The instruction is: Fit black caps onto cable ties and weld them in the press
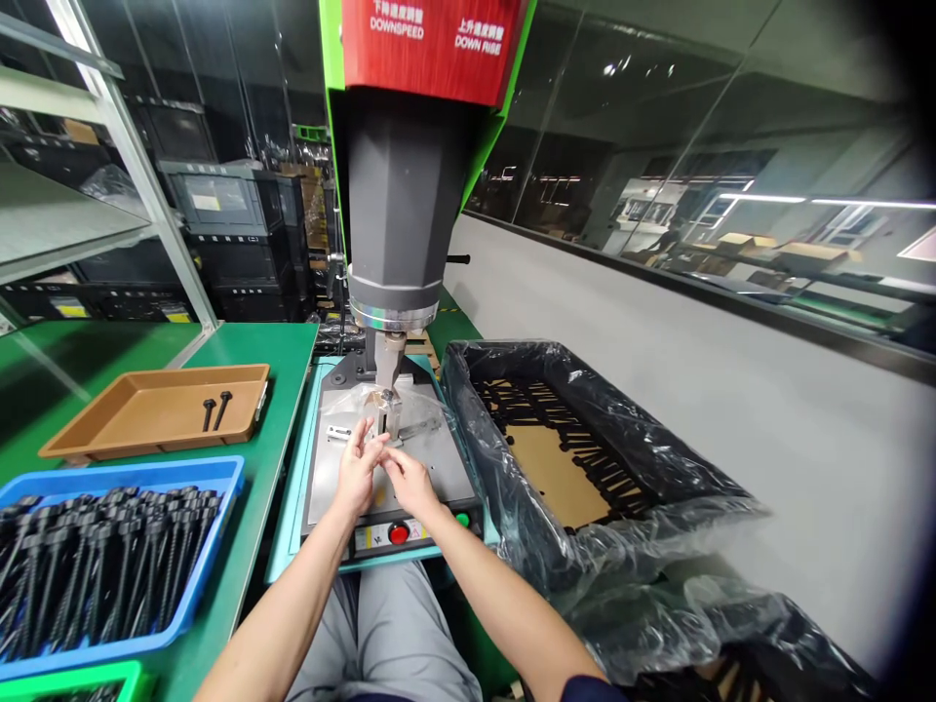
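Note:
Both hands meet in front of a metal fixture [384, 414] on the grey base plate [329, 487] of a press machine. My left hand [357, 475] has its fingers raised and its fingertips drawn together close to the fixture. My right hand [411, 483] is closed in a pinch, its fingertips touching those of the left. Anything between the fingertips is too small or hidden to make out. Directly above stands the metal press horn [389, 361], under the dark machine head [402, 195]. A small silvery bracket [338, 433] sits on the plate left of the fixture.
At the left are a brown tray [146, 380] with two black bolt-like parts [215, 410] and a blue tray [212, 466] full of black ribbed parts. A plastic-lined bin [504, 487] with black parts stands right. Red [399, 533] and green buttons [463, 520] line the machine's front.

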Demonstrator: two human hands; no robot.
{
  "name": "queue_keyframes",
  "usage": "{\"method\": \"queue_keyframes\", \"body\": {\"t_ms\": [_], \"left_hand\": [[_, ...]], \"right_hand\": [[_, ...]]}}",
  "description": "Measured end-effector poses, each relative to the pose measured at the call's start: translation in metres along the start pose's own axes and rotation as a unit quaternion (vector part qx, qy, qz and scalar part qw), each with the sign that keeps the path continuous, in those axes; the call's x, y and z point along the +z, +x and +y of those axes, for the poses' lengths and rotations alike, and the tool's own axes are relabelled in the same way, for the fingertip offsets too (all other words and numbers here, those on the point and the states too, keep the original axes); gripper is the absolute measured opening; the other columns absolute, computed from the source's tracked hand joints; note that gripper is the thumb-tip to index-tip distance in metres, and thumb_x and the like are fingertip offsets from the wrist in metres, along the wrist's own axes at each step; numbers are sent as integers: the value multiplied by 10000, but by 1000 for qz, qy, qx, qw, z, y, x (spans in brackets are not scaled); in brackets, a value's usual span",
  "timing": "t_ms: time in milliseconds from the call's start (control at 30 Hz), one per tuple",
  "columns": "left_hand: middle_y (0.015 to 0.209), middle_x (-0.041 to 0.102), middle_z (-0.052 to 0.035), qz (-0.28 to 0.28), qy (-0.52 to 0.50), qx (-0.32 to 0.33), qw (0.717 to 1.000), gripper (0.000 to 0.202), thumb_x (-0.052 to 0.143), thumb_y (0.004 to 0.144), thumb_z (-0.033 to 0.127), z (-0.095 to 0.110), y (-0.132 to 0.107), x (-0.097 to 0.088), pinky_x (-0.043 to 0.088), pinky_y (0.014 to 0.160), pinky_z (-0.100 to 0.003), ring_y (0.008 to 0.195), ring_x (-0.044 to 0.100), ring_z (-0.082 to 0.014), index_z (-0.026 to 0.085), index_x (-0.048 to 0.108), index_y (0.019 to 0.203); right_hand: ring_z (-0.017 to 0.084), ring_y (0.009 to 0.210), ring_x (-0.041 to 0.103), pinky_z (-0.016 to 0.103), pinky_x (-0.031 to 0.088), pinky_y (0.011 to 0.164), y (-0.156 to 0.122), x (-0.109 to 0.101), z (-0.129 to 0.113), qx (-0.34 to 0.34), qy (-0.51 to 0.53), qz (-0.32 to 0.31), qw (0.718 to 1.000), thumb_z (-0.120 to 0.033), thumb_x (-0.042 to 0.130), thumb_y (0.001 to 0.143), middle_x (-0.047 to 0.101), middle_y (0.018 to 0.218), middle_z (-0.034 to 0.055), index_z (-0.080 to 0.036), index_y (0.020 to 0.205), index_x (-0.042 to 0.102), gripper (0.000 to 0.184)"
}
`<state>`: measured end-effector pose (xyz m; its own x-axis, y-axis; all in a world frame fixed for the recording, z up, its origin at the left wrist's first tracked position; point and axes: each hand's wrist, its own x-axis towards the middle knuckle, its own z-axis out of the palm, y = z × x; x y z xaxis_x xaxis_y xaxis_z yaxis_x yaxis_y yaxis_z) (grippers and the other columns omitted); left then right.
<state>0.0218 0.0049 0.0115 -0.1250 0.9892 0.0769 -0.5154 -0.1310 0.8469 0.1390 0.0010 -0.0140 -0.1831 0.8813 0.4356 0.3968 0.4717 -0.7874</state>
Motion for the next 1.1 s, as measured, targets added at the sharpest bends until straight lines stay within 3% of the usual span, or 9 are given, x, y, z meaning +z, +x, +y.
{"method": "queue_keyframes", "body": {"t_ms": [133,333,433,567,733,1100], "left_hand": [[1504,344,-87,-12,113,66,991,664,697,756,272,6,0,-4,450,953,-323,1225,498,-220,283,430,1363],[1494,353,-104,-37,206,93,973,682,660,791,312,12,0,-3,479,896,-357,1252,455,-261,288,378,1411],[1496,346,-110,-41,214,103,970,689,669,780,312,14,-1,3,476,902,-373,1230,472,-265,285,388,1408],[1498,344,-105,-55,205,104,972,671,668,773,301,18,0,8,470,903,-366,1202,495,-256,278,413,1394],[1483,366,-104,-49,210,91,972,664,646,790,282,21,1,8,474,891,-369,1198,490,-245,294,392,1404],[1502,347,-90,-42,195,88,976,659,671,772,285,20,2,1,484,850,-336,1164,517,-235,301,420,1381]], "right_hand": [[225,991,625,349,490,886,42,12,-2,-26,-42,53,997,-187,404,898,667,1108,81,-197,1216,594,371],[210,873,588,347,468,865,75,11,-6,19,-100,152,983,-243,447,889,617,966,77,-193,1270,545,396],[241,933,547,366,450,870,85,7,-9,39,-142,182,972,-300,518,872,545,993,97,-205,1205,606,357],[290,1063,475,411,397,942,100,4,-10,42,-174,187,966,-318,620,811,514,1069,122,-187,1062,687,290],[278,1024,511,415,384,949,114,2,-3,54,-143,176,973,-274,621,804,575,1040,121,-160,955,700,206],[260,996,540,389,387,920,116,3,-5,13,-127,186,974,-277,533,859,634,1005,110,-163,950,639,180]]}}
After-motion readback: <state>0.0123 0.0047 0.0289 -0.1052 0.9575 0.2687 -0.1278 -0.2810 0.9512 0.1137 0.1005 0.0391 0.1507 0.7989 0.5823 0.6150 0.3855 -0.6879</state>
